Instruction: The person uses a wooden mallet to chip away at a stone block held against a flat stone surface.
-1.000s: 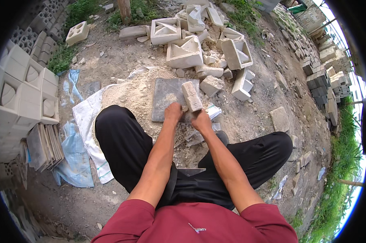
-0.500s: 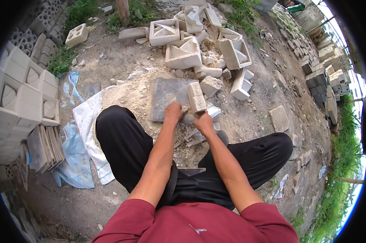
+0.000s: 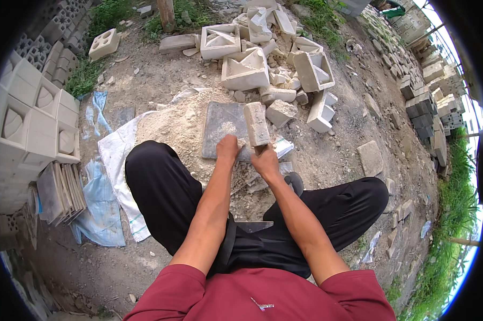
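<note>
My right hand (image 3: 265, 162) is closed round the short dark handle of a block-headed mallet (image 3: 257, 124). Its long, pale, dusty head is raised over the right side of a dark square slab (image 3: 218, 121). At the slab's near edge my left hand (image 3: 228, 147) is closed, and a small piece of pale stone (image 3: 241, 143) shows at its fingers. Crushed pale grit (image 3: 169, 125) is heaped on a white sack (image 3: 113, 152) left of the slab. Plastic scraps and loose rubble lie below my hands, between my legs.
Beyond the slab lies a pile of broken hollow blocks (image 3: 245, 69) and chunks. Pale patterned blocks (image 3: 40, 117) are stacked at the left, with thin boards (image 3: 59, 192) leaning below them. A flat stone (image 3: 370, 158) lies at the right, and grey blocks (image 3: 420, 109) stand farther off.
The mallet has lifted and swung slightly left, its head tilting so the near end shows. My left hand stays at the slab's near edge. The whole view has shifted a little.
</note>
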The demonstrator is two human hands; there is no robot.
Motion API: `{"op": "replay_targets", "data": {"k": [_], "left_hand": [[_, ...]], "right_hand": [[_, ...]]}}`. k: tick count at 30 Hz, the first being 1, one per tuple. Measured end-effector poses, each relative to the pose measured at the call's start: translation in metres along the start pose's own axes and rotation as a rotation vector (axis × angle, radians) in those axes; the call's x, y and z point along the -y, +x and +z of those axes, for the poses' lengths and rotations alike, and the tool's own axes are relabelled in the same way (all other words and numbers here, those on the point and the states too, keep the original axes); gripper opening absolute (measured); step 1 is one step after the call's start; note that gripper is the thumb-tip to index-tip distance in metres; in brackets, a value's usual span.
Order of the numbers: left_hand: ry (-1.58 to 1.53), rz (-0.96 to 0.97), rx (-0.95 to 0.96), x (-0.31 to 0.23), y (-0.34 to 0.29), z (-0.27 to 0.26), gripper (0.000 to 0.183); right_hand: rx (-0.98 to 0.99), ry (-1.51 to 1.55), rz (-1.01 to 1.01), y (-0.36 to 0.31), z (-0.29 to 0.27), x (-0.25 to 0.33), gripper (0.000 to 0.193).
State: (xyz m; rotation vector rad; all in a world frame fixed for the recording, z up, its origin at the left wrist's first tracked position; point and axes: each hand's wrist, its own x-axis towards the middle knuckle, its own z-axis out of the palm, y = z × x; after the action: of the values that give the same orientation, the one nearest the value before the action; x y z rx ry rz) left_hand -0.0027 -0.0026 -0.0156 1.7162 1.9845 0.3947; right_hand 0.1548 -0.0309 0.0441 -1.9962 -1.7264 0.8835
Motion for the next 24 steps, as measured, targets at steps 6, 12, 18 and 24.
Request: {"op": "replay_targets", "data": {"k": [6,12,18,24], "left_hand": [[0.023,-0.038,0.098,-0.011,0.006,-0.012,0.016],[0.012,-0.041,0.049,-0.011,0.001,-0.01,0.017],[0.02,-0.061,0.07,0.002,0.008,0.002,0.018],[-0.007,-0.053,0.088,-0.004,0.01,0.001,0.018]], "right_hand": [[0.157,-0.192,0.061,0.006,0.003,-0.022,0.054],[-0.018,0.09,-0.023,0.026,-0.004,-0.005,0.054],[0.045,-0.017,-0.002,0.013,0.006,-0.01,0.055],[0.23,-0.235,0.127,0.027,0.004,-0.024,0.056]]}}
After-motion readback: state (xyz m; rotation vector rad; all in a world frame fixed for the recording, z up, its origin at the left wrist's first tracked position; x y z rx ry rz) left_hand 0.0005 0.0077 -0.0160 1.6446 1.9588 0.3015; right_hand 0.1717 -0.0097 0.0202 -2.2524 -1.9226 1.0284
